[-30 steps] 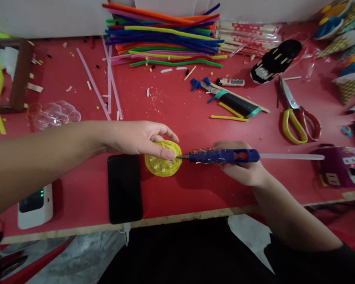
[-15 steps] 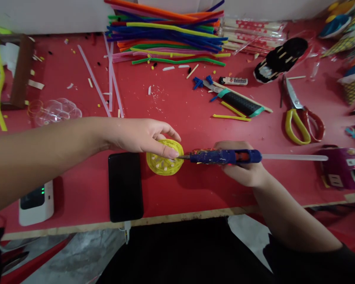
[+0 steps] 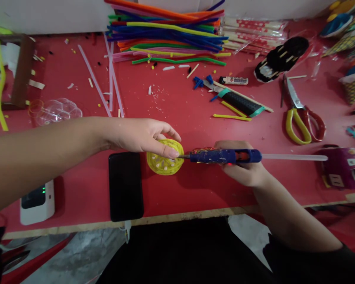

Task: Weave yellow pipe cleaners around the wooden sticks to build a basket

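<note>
My left hand [image 3: 149, 136] grips a round yellow disc [image 3: 165, 167], thumb on its upper face and the other fingers around the far side. The disc looks wound from pipe cleaner, with small pale bits on its face. In my right hand [image 3: 244, 169] is a blue glue gun [image 3: 215, 156], its handle hidden in the closed fingers. The gun's metal nozzle points left and meets the disc's right edge, close by my left thumb tip; whether it touches is unclear. A translucent glue stick [image 3: 296, 157] juts from the gun's rear.
Just left of the disc lies a black phone [image 3: 126, 187]. Scissors [image 3: 298, 114], a utility knife [image 3: 239, 101] and a lighter [image 3: 233, 80] are on the right of the red table [image 3: 177, 201]. Pipe cleaners [image 3: 171, 35] are piled at the back; spare glue sticks [image 3: 111, 79] lie left.
</note>
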The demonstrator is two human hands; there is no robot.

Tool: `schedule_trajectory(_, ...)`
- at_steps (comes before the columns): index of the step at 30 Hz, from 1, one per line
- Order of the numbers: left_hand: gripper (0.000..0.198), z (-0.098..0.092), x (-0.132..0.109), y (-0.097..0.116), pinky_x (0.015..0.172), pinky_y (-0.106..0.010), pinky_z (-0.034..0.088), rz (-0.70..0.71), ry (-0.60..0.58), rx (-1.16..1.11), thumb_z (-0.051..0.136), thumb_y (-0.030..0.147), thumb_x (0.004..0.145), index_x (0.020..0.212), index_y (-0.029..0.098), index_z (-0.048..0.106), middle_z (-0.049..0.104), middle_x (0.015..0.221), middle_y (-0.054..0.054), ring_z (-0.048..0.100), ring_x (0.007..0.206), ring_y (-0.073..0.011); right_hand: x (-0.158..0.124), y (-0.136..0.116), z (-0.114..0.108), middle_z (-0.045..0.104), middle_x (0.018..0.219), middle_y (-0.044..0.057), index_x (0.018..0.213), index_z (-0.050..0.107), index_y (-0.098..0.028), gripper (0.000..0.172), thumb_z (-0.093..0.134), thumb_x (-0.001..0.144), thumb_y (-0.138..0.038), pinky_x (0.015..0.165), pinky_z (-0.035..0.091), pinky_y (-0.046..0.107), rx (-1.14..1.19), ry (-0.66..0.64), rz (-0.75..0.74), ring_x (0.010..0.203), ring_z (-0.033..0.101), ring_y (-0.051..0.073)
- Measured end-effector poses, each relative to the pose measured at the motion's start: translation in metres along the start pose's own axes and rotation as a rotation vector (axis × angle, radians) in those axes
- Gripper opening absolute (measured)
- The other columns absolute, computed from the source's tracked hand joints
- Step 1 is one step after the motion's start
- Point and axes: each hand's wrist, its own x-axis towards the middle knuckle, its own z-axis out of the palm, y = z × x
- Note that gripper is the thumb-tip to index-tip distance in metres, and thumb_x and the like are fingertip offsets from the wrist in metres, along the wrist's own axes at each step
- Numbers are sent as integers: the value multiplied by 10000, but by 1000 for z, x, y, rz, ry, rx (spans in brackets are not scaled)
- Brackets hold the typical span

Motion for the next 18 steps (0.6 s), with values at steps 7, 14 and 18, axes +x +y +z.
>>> schedule_trajectory(7,428,4,-1,5,624,-309,599,-88,48,-34,870,352,569,972,247,769,820,868,-16,800,779,-261,-1,-3,-4,588,626,-16,802,613,-227,28,617,797,-254,449,375,267,-98,21,-57,492,502,129)
schedule_trajectory(14,329,-1,-6,-5,663,-310,629,65,35,-64,835,336,719,1028,251,762,839,912,-28,819,826,-254,-19,11,-44,752,889,66,1122,666,-246,345,622,781,-217,660,516,367,-671,141,-124,713,686,238)
schedule_trajectory(18,339,5,-15,-9,672,-328,644,130,152,-162,842,277,744,1058,225,727,840,954,-62,823,830,-264,-23,33,-71,765,927,97,1148,666,-248,490,529,712,-72,808,495,464,-984,136,-159,864,717,302)
